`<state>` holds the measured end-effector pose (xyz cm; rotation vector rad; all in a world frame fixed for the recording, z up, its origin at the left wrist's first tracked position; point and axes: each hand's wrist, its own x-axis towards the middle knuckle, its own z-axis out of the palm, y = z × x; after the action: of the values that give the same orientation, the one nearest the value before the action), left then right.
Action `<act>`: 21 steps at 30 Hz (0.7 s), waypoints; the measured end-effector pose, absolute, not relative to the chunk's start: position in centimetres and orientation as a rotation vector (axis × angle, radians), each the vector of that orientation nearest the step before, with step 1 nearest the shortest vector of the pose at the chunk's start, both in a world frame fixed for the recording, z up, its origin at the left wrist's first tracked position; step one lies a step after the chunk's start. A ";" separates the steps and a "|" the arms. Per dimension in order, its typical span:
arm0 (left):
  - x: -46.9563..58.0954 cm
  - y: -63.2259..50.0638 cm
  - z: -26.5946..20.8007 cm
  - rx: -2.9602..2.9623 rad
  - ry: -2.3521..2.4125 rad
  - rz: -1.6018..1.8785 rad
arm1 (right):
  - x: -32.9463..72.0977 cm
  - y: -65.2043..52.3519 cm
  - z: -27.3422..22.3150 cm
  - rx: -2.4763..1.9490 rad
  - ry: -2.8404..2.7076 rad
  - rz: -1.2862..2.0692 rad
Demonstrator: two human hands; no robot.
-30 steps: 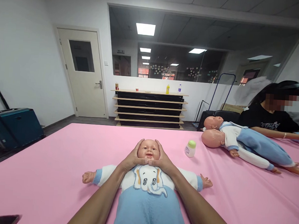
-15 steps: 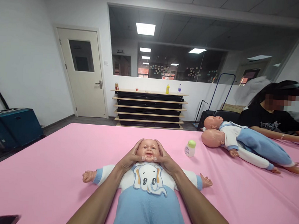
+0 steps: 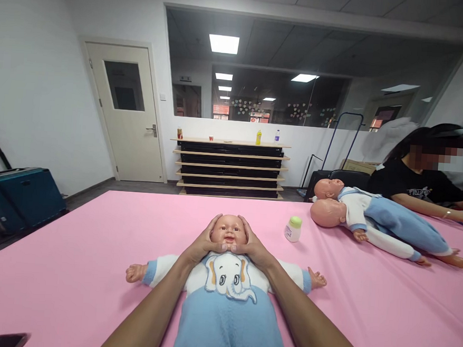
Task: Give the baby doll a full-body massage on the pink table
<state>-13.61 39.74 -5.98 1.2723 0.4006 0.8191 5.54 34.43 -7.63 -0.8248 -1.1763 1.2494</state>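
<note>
A baby doll (image 3: 231, 321) lies on its back in a white and blue outfit with an elephant on the chest, arms spread out to both sides. Its head (image 3: 231, 225) is cupped between my two hands. My left hand (image 3: 202, 245) curves round the left side of the head, with the thumb on the chin. On the other side, my right hand (image 3: 256, 248) mirrors it, its thumb also on the chin. The thumb tips are close together below the doll's mouth. The palms hide the cheeks and ears.
A pink cover (image 3: 71, 252) spreads over the table. A small bottle with a green cap (image 3: 293, 229) stands right of the head. Two more dolls (image 3: 390, 219) lie at the right, near a seated person (image 3: 417, 181). A dark object (image 3: 1, 339) lies at the lower left corner.
Both thumbs have slid inward and slightly down on the doll's chin, so their tips are closer together. The hands still hold the head. The view has shifted very slightly.
</note>
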 end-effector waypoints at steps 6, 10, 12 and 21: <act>-13.8 40.2 -6.4 1.175 0.349 0.788 | 5.5 33.8 -7.0 -0.762 -1.122 1.350; -14.0 39.7 -5.8 1.192 0.345 0.769 | 5.6 34.2 -7.5 -0.813 -1.192 1.262; -14.0 39.5 -5.5 1.287 0.391 0.781 | 5.7 34.5 -7.8 -0.893 -1.261 1.157; -13.7 39.8 -6.0 1.342 0.439 0.831 | 5.6 34.4 -7.6 -0.892 -1.227 1.178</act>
<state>-13.70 39.82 -5.99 1.3417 0.4386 0.8311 5.55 34.38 -7.60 -0.8917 -1.2274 1.1781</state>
